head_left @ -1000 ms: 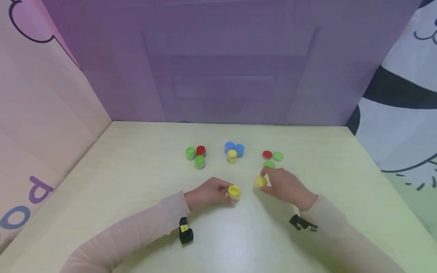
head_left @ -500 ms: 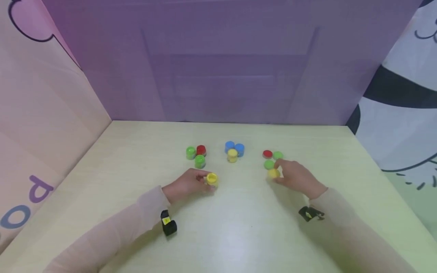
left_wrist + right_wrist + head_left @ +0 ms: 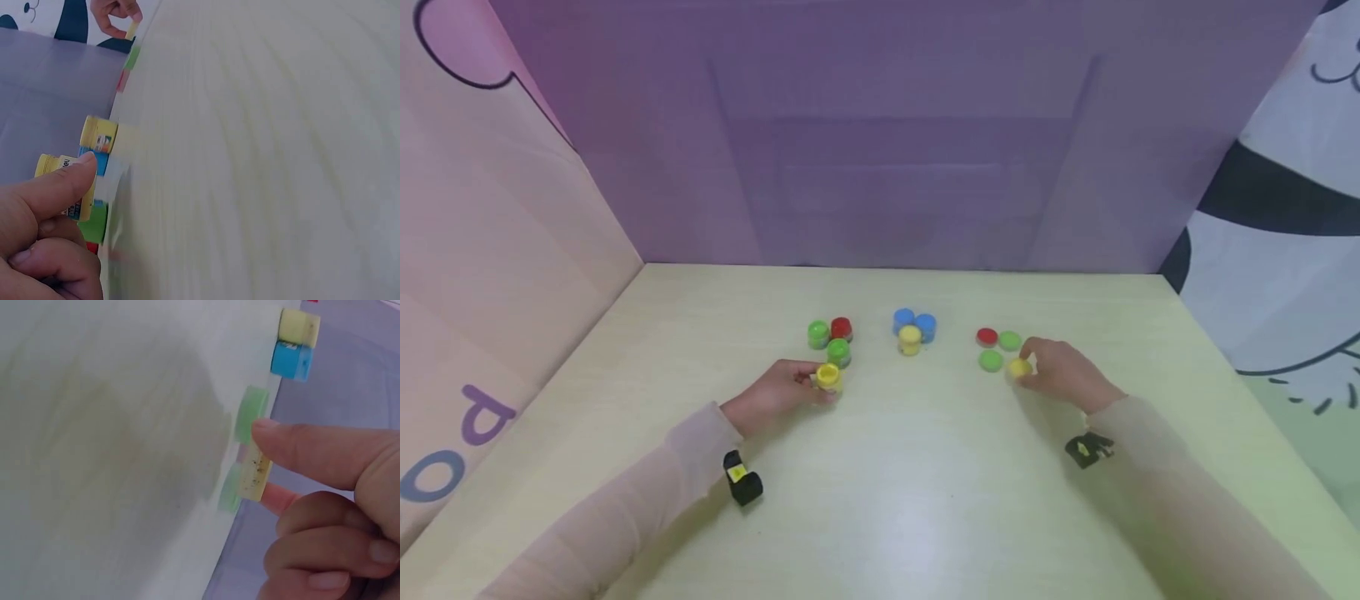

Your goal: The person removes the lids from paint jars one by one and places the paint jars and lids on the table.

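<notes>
My left hand [image 3: 775, 396] grips a small lidless yellow jar [image 3: 829, 380] between thumb and fingers; in the left wrist view the label on the jar [image 3: 51, 165] shows beside the thumb. Right in front of it stands a green jar [image 3: 839, 353], with another green jar [image 3: 818, 335] and a red jar [image 3: 842, 329] behind. At the right, my right hand [image 3: 1066, 377] pinches a yellow lid [image 3: 1018, 369] by its edge, close over the table. In the right wrist view this lid [image 3: 254, 476] overlaps the green lids [image 3: 251, 414].
Two blue jars [image 3: 926, 327] and a yellow-lidded jar [image 3: 910, 340] stand grouped at the table's middle. A red lid [image 3: 987, 337] and two green lids [image 3: 991, 361] lie beside the right hand. A purple wall [image 3: 895, 167] rises behind the table [image 3: 895, 483].
My left hand has carried the yellow jar leftward and away from me, up to the green jar. The right hand has moved the yellow lid right and forward, beside the green lids.
</notes>
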Demonstrator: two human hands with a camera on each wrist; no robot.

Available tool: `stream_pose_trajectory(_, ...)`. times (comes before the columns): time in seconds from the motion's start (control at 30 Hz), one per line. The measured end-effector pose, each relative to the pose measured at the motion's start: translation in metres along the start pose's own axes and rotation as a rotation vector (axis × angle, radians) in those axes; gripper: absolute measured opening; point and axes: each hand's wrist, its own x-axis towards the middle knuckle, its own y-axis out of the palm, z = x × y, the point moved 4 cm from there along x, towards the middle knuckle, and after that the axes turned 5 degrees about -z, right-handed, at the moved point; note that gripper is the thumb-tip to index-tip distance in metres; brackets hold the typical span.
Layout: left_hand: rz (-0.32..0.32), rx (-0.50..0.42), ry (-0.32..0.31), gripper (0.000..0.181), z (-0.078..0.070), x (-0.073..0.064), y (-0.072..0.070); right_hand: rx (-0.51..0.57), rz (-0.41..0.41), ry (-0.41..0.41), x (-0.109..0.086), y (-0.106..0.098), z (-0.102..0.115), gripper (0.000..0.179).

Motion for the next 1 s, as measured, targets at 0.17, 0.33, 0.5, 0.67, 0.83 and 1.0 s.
stream_pose_trajectory(0.17,-0.007,-0.003,0.003,0.056,0.003,0.002,-0.01,-0.009,0.009,0.017,0.006,0.001,-0.005,0.04)
stream_pose_trajectory(0.33,-0.017,-0.001,0.001,0.056,0.006,0.007,-0.018,-0.016,0.018,0.011,0.01,0.004,-0.006,0.04)
stream_pose_trajectory(0.5,-0.046,-0.026,-0.03,0.057,0.008,0.012,-0.025,-0.016,0.01,0.014,0.012,0.007,-0.005,0.039)
stream_pose_trajectory(0.67,-0.069,-0.034,-0.052,0.057,0.008,0.016,-0.027,-0.004,0.012,0.026,0.013,0.008,-0.003,0.04)
stream_pose_trajectory(0.83,-0.077,-0.024,-0.065,0.058,0.01,0.02,-0.029,0.002,0.001,0.031,0.015,0.007,0.001,0.045)
stream_pose_trajectory(1.0,-0.068,-0.025,-0.06,0.058,0.008,0.023,-0.029,0.001,-0.04,0.002,0.017,0.008,0.014,0.048)
